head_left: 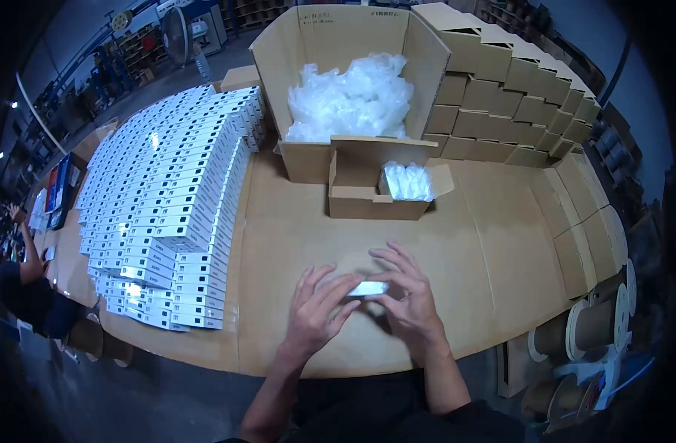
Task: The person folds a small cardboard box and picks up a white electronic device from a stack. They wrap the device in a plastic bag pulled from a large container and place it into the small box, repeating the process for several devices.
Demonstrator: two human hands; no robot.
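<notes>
Between my two hands, low over the front of the table, is a small white box (368, 289). My left hand (317, 306) grips its left end with thumb and fingers. At its right end, my right hand (407, 294) pinches it, with the upper fingers raised. My fingers cover both ends of the box. Beyond my hands stands an open brown carton (375, 208), its lid raised at the back. Several white pieces in clear plastic wrap (407, 182) are packed in its right side.
Stacked white boxes (168, 199) rise along the left. Behind the carton, a large cardboard box (275, 70) holds clear plastic bags (353, 96). Brown cartons (493, 96) are piled at the back right. Cable spools (593, 321) stand past the right edge; another person (28, 288) is far left.
</notes>
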